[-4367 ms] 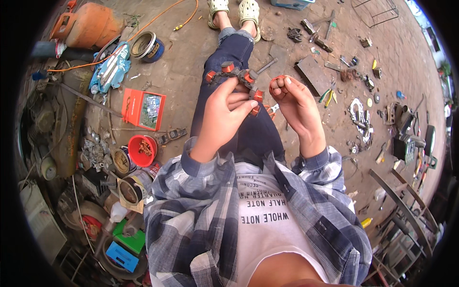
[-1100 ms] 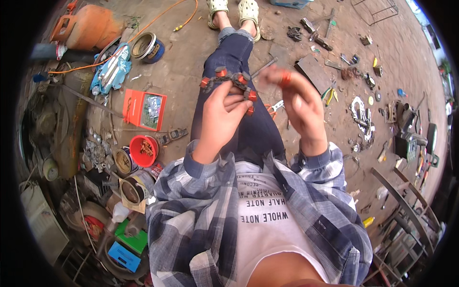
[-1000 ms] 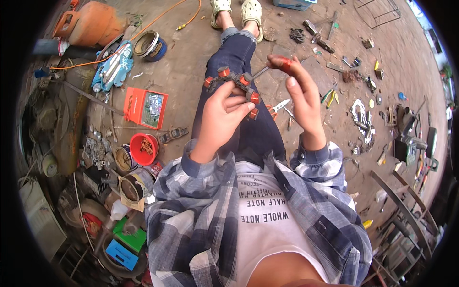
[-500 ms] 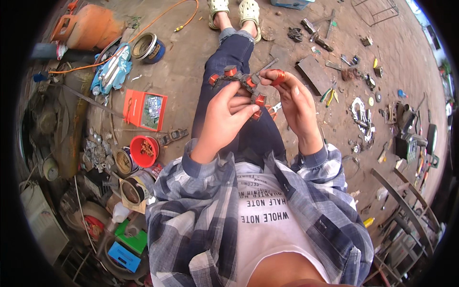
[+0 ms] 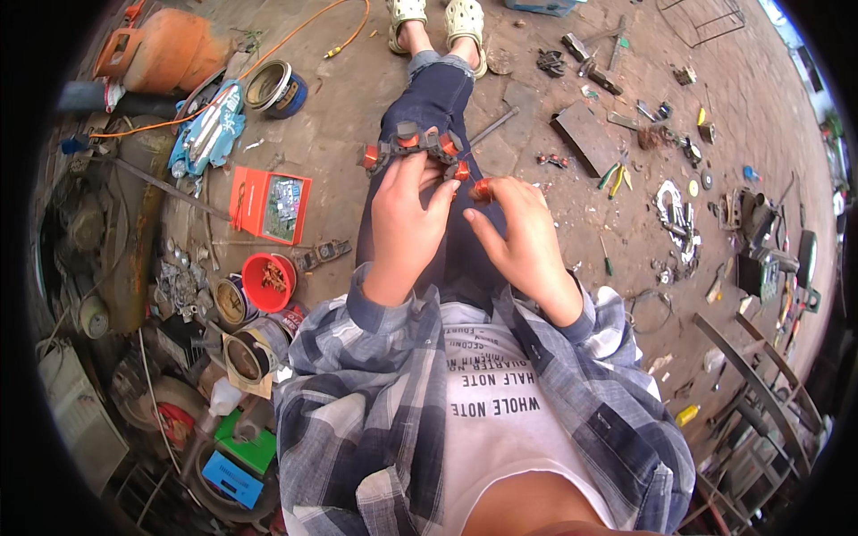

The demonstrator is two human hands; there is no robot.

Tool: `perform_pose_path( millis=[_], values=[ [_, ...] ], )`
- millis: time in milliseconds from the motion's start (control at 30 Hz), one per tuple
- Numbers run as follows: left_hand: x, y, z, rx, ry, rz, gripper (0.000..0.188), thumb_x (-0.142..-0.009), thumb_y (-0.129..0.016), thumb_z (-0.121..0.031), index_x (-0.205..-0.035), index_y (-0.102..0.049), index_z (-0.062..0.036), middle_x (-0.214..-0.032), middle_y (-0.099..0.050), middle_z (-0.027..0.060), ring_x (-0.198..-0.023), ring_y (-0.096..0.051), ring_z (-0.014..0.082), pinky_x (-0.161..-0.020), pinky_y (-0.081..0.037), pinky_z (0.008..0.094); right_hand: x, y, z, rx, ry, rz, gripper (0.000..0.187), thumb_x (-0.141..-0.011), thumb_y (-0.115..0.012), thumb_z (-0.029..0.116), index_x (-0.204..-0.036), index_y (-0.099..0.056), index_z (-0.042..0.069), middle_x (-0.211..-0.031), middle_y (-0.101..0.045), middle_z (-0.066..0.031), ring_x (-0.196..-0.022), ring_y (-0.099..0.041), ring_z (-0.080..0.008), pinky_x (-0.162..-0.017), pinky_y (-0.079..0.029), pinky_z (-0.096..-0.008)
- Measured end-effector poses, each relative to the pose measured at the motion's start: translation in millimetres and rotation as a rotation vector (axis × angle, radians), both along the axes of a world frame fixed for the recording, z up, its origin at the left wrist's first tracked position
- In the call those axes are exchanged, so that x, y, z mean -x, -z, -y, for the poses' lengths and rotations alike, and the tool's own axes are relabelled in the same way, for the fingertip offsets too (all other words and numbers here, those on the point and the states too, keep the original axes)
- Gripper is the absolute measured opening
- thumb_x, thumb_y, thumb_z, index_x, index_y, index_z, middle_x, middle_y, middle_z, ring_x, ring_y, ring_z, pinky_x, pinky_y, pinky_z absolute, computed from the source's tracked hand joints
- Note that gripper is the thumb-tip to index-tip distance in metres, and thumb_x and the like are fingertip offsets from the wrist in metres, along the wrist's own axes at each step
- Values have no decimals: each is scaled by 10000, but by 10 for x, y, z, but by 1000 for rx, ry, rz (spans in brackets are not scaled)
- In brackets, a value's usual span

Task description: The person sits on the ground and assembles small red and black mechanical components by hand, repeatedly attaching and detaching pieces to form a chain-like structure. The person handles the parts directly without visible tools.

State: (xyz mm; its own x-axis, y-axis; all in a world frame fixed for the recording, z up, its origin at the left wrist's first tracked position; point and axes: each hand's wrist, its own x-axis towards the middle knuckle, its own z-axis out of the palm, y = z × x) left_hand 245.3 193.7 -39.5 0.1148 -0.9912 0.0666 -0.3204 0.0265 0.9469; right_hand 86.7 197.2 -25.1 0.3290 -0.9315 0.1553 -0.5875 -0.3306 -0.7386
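My left hand (image 5: 409, 223) grips a stator-like metal core (image 5: 432, 143) above my lap, its fingers behind the near side. The dark, curved core carries several orange-red copper windings (image 5: 407, 139). To its right is my right hand (image 5: 527, 237), the index finger bent toward the core's right end. Orange copper wire (image 5: 483, 188) is wrapped around that fingertip, while the thumb stays apart below it. A thin strand between wire and core is too fine to trace. Beyond the core, a metal rod (image 5: 494, 125) lies to the right of my legs.
On the left are an orange box of small parts (image 5: 277, 207), a red bowl (image 5: 268, 282), an open can (image 5: 275, 89) and an orange gas cylinder (image 5: 179, 49). To the right lie a metal box (image 5: 581, 138), pliers (image 5: 617, 177), a screwdriver (image 5: 608, 259) and scattered metal parts.
The core has shifted left and turned in my left hand. My right hand has come lower and left, palm turned down, with the copper wire still on its finger.
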Motion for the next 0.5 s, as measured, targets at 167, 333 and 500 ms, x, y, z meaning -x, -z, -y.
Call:
perform_pose_path(
  millis=[167,333,500],
  values=[
    [13,-53,2,-20,115,121,412,-788,-679,2,-1177,-543,4,-1020,-629,141,-885,-678,249,-754,-523,321,125,-17,149,-74,128,136,158,-818,-676,154,-840,-625,7,-790,-638,-149,-805,-586,-325,-749,-452,-391],
    [-93,-73,-48,-371,331,-660,388,-850,-598,81,-1213,-462,67,-1034,-617,119,-984,-629,183,-825,-541,296,360,16,376,-78,66,54,139,-865,-620,140,-803,-612,15,-740,-639,-116,-755,-580,-296,-790,-419,-384],
    [-83,-152,43,-214,157,-663,334,-845,-594,86,-1162,-498,48,-1014,-603,87,-963,-630,165,-809,-534,269,464,-17,213,-226,-328,89,176,-908,-551,140,-770,-611,48,-704,-631,-80,-717,-609,-250,-914,-391,-382]
  ],
)
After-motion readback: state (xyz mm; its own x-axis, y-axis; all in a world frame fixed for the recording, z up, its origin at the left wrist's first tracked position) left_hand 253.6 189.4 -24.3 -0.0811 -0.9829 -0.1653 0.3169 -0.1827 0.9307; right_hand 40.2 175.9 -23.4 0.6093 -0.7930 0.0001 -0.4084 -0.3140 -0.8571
